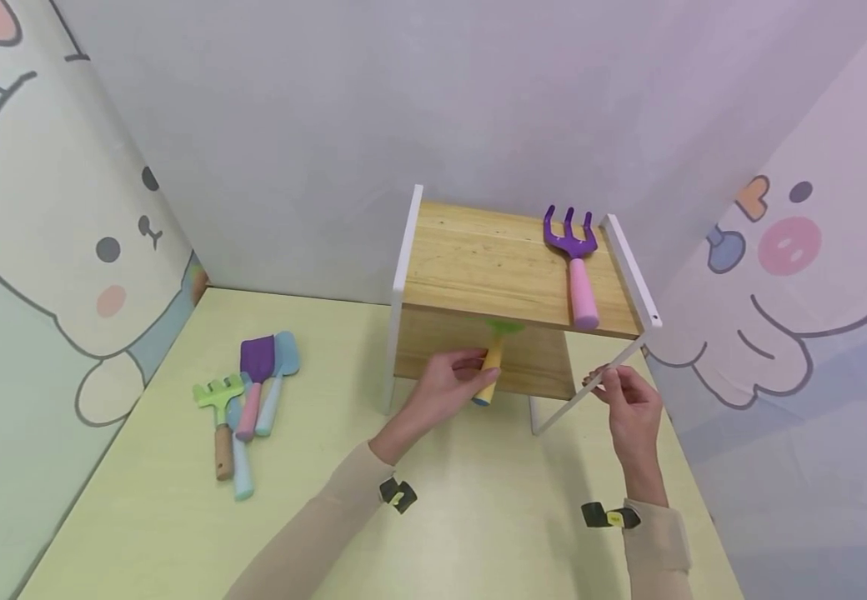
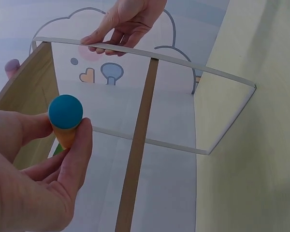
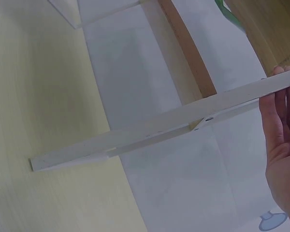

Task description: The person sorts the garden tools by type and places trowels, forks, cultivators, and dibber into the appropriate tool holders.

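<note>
My left hand pinches the yellow handle of a small garden tool between thumb and fingers. Its green head is between the two boards of a small shelf, partly hidden by the upper board. In the left wrist view, the blue handle end faces the camera. My right hand holds the shelf's white right front leg, fingers around the bar. On the top board lies a purple hand fork with a pink handle, near the right side.
To the left on the pale yellow table lie a green rake with a brown handle, a purple-headed tool with a pink handle, and blue tools. Curtains with cartoon animals stand around the table.
</note>
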A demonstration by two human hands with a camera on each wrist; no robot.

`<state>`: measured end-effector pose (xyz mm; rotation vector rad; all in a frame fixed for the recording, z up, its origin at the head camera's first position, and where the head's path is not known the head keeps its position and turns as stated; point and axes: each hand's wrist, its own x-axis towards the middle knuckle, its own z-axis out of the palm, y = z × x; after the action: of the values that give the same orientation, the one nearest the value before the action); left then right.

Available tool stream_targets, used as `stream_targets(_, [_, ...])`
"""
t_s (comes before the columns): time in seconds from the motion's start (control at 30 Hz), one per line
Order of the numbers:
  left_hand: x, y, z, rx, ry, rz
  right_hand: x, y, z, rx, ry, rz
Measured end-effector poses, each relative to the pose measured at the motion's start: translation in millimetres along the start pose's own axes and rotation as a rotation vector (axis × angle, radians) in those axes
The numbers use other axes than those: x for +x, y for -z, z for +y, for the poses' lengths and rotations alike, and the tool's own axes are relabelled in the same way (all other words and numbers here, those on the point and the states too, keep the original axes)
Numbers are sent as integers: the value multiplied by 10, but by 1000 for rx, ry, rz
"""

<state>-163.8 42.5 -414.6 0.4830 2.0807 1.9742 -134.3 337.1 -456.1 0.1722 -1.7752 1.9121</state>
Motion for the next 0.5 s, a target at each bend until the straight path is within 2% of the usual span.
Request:
stream_targets(0.1, [49, -37, 28, 0, 21, 1, -6, 9, -4, 7, 9, -6])
stream_targets(0.3, [154, -113, 30, 5, 23, -14, -1, 9, -6, 20, 15, -9])
stream_targets(0.5, [245, -177, 23, 57, 42, -18, -1, 3, 5, 2, 6, -8])
